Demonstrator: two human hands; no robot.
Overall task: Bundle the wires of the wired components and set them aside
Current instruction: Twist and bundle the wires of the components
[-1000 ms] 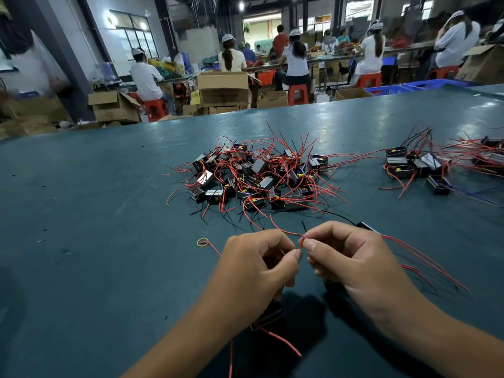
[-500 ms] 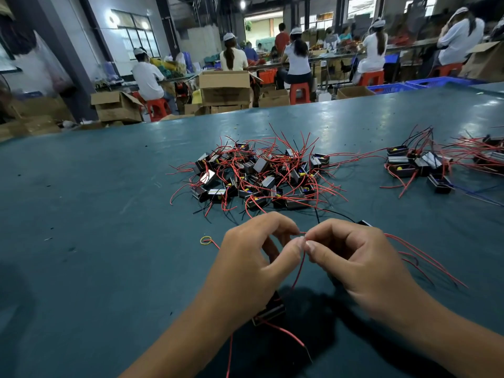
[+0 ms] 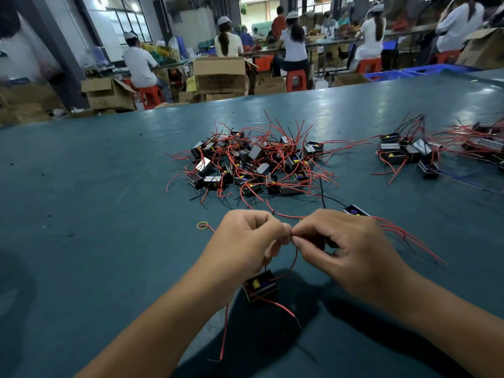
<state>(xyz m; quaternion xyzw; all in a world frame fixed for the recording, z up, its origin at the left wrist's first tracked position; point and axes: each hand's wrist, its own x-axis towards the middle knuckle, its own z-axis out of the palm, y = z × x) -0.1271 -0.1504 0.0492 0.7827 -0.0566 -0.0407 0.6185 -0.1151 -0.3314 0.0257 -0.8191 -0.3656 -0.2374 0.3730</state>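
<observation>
Both hands, left (image 3: 246, 241) & right (image 3: 346, 248), pinch thin, floppy red wire (image 3: 294, 259); light component (image 3: 260, 287) dangles at 6 o'clock. Best grip: wire, near body.

Your teal table (image 3: 81, 214) carries a central pile of wired components (image 3: 251, 162), a smaller group (image 3: 409, 154) at right, and a yellow rubber band (image 3: 202, 226) near you.

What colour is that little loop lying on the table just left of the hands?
Yellow: the rubber band shows best in the head view.
</observation>
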